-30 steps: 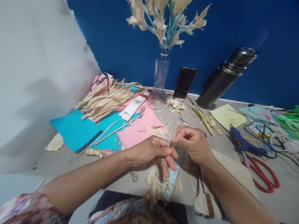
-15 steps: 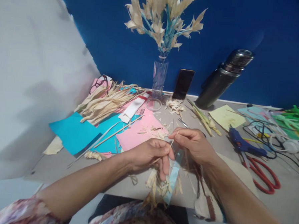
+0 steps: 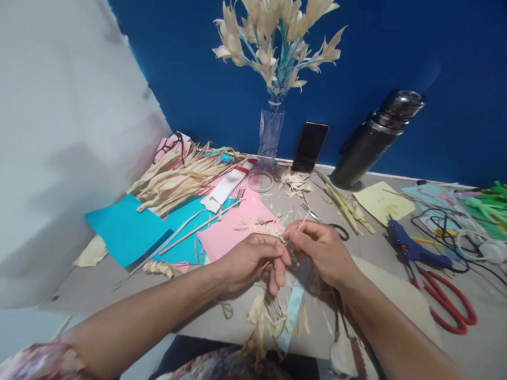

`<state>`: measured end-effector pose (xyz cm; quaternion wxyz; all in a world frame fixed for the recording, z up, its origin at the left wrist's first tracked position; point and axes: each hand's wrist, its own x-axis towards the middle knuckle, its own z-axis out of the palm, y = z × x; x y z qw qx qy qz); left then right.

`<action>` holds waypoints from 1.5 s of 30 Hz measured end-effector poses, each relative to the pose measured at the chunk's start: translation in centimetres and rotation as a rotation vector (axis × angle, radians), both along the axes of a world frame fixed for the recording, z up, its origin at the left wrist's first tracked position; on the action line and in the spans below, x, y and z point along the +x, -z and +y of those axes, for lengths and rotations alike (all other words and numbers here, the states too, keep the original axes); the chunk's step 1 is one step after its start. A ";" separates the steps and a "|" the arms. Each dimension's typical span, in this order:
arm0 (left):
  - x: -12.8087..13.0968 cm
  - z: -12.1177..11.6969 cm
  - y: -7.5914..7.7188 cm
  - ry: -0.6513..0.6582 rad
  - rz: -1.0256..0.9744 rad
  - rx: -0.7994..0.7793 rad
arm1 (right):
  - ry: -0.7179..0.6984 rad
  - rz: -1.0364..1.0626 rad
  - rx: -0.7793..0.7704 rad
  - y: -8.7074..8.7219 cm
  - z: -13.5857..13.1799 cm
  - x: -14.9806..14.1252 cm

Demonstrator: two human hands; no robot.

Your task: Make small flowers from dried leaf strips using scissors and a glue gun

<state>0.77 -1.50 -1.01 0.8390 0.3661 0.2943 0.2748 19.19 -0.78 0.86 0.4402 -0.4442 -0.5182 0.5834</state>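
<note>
My right hand [image 3: 320,250] pinches a thin pale strip [image 3: 304,219], and one end sticks up past the fingertips. Close beside it, my left hand [image 3: 256,259] is closed in a pinch, thumb against forefinger, its other fingers curled; the part of the strip at its fingertips is mostly hidden. Below the hands lie torn dried husk pieces [image 3: 260,315] and a light blue ribbon-like strip [image 3: 293,314]. Small scissors [image 3: 340,231] lie just beyond my right hand, partly covered by it.
Dried husks [image 3: 181,178] are heaped over blue paper [image 3: 124,226] and pink paper [image 3: 221,236]. At the back stand a bottle of husk flowers [image 3: 271,134], a phone [image 3: 310,147] and a dark flask [image 3: 368,148]. A glue gun [image 3: 416,247] and red-handled scissors [image 3: 451,302] lie right.
My right hand has shifted slightly left and now shows the strip's end pointing up. My left fingers have curled in closer. More of the small scissors shows.
</note>
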 end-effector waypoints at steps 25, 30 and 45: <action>-1.6 0.7 -1.9 -0.461 0.544 1.042 | -0.285 -0.216 -0.079 -1.1 -0.2 0.9; -1.7 1.1 -2.6 -0.400 0.732 1.102 | -0.183 -0.253 -0.056 -1.1 0.1 0.9; 0.2 -0.4 -2.4 -0.377 0.501 0.716 | -0.032 -0.115 -0.104 0.1 -0.3 -1.2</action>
